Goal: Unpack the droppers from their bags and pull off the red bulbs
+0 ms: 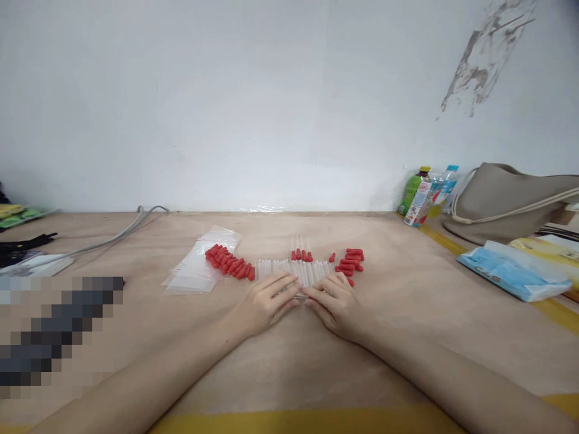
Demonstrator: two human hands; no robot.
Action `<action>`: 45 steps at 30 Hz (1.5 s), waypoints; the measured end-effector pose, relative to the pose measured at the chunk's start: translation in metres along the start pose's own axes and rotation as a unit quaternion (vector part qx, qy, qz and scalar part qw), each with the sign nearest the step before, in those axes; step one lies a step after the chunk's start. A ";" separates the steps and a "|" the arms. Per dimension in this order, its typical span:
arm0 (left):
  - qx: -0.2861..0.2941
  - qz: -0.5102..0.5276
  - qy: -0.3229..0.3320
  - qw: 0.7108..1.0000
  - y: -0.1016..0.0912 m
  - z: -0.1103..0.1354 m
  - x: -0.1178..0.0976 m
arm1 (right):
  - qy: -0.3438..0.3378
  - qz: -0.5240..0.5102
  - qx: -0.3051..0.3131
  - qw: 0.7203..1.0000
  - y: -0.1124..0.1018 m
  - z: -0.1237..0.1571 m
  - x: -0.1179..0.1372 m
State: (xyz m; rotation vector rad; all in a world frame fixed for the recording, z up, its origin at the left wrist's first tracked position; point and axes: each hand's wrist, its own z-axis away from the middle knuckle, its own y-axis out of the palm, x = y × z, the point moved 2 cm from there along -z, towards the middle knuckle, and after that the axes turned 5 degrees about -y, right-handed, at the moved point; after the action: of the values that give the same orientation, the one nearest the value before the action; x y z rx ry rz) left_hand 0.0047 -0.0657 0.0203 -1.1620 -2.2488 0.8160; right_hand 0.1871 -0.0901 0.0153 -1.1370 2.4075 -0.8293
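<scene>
Clear thin tubes (271, 266) lie side by side in a row in the middle of the table, pointing away from me. My left hand (270, 301) rests over their near ends at the left, palm down, its fingers stretched out and slightly apart. From the right, my right hand (335, 304) reaches over the same row, fingers extended and lightly bent onto the tubes. The two sets of fingertips nearly meet at the near ends. Behind the row, several tubes carry red rubber bulbs (301, 255). Loose red bulbs lie in a pile (228, 262) at the left and a smaller group (351, 260) at the right.
Clear plastic bags (194, 268) lie under and beside the left pile. A grey cable (113, 234) runs along the left. At the back right stand drink bottles (418, 202) and a grey bag (502, 202), with a blue packet (511, 271) in front. A wall borders the far edge.
</scene>
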 end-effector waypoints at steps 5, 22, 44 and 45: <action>-0.026 -0.018 0.009 0.999 0.003 -0.002 -0.004 | -0.010 0.012 -0.008 1.000 0.000 -0.002 0.000; -0.004 0.039 0.018 0.999 -0.001 0.005 -0.003 | -0.143 0.016 -0.033 0.989 -0.004 0.004 -0.001; 0.006 -0.059 -0.208 0.976 0.000 0.010 0.050 | 0.335 0.010 -0.167 0.927 -0.047 0.023 -0.103; 0.002 -0.058 -0.204 0.977 0.002 0.011 0.050 | 0.361 -0.010 -0.170 0.917 -0.045 0.027 -0.108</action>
State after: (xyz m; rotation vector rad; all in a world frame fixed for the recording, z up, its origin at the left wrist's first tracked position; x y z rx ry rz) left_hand -0.0275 -0.0258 0.0185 -0.9129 -2.6108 1.0913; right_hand 0.2943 -0.0376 0.0309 -1.1003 3.2573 -0.9936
